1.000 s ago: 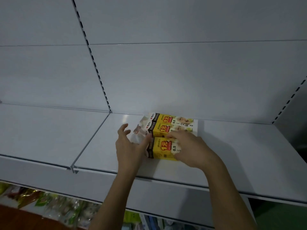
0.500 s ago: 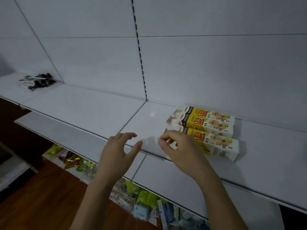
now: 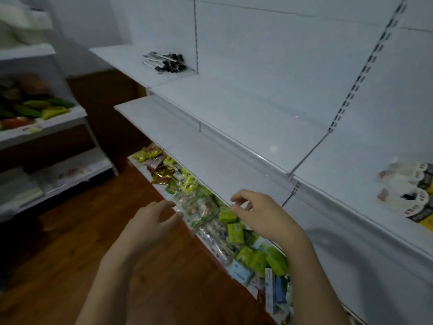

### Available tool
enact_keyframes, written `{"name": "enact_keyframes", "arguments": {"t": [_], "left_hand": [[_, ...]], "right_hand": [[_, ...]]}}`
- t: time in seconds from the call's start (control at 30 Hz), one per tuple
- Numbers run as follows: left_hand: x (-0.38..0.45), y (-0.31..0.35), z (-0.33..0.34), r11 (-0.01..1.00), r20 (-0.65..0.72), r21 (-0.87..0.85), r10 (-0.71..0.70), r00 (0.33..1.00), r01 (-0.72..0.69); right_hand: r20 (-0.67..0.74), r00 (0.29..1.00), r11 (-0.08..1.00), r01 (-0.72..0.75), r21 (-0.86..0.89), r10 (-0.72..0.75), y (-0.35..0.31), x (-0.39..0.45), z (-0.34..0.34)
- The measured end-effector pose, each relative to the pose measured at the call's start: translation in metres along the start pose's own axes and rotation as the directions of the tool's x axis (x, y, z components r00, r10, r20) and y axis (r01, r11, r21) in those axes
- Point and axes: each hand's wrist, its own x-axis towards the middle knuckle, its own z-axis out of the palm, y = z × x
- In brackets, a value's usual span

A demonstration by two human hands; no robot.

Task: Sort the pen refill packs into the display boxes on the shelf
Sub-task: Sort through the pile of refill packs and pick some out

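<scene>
Your left hand (image 3: pixel 150 221) and right hand (image 3: pixel 260 216) hold nothing, fingers loosely curled | lower centre | white-and-yellow cardboard display boxes (image 3: pixel 407 191) on white metal shelf (image 3: pixel 246 109), right edge.

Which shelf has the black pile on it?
The top shelf, far left end. The black pile lies there by the back wall; the lower shelf under it is bare there.

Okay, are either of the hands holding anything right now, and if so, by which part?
Nothing is held. The left hand and right hand hover empty in front of the shelf edge, fingers loosely curled.
</scene>
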Motion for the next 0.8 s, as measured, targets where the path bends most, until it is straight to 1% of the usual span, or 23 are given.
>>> {"name": "enact_keyframes", "arguments": {"t": [0.07,0.13,0.23,0.33,0.4,0.5,0.6,0.7,0.8], "left_hand": [[-0.012,-0.042,-0.016,0.992,0.045,-0.011,-0.123,0.991,0.124],[-0.018,-0.073,-0.031,0.981,0.025,-0.017,-0.192,0.981,0.193],[-0.010,-0.112,-0.054,0.959,-0.090,-0.003,-0.283,0.955,0.284],[0.006,-0.152,-0.073,0.922,-0.102,0.006,-0.385,0.917,0.387],[0.021,-0.176,-0.084,0.902,-0.113,0.004,-0.429,0.896,0.432],[0.064,-0.201,-0.106,0.896,-0.101,0.014,-0.439,0.893,0.443],[0.105,-0.223,-0.142,0.886,-0.080,0.033,-0.458,0.885,0.462],[0.139,-0.250,-0.191,0.885,-0.069,-0.021,-0.465,0.883,0.464],[0.175,-0.274,-0.235,0.895,-0.141,-0.058,-0.446,0.884,0.443]], "right_hand": [[0.109,0.994,0.999,0.004,-0.034,0.000,-0.021,0.019,0.027],[0.172,0.985,0.999,0.015,-0.051,-0.006,-0.041,0.039,0.049],[0.181,0.983,0.996,0.043,-0.082,-0.028,-0.070,0.076,0.074],[0.190,0.981,0.992,0.066,-0.105,-0.045,-0.092,0.116,0.092],[0.231,0.972,0.990,0.071,-0.118,-0.042,-0.104,0.145,0.105],[0.285,0.958,0.989,0.080,-0.125,-0.042,-0.127,0.201,0.126],[0.293,0.954,0.989,0.093,-0.114,-0.056,-0.156,0.260,0.141],[0.304,0.947,0.990,0.128,-0.066,-0.102,-0.189,0.318,0.153],[0.302,0.942,0.985,0.168,-0.040,-0.148,-0.223,0.369,0.166]]}}
